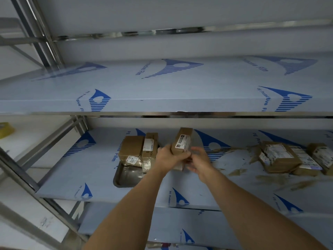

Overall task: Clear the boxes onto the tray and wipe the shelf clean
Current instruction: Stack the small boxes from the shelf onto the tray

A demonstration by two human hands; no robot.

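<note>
Two bare forearms extended up and forward to the middle shelf (pixel 93 174). Left hand (pixel 168 157) curled round lower end of a brown box (pixel 182 141), held tilted on end above the metal tray (pixel 124 179). Right hand (pixel 199 159) just beside, fingers loosely curled at the box's base; grip there unclear. Two boxes (pixel 138 150) already on tray. More boxes (pixel 288 157) at right amid torn scraps (pixel 270 179).
</note>
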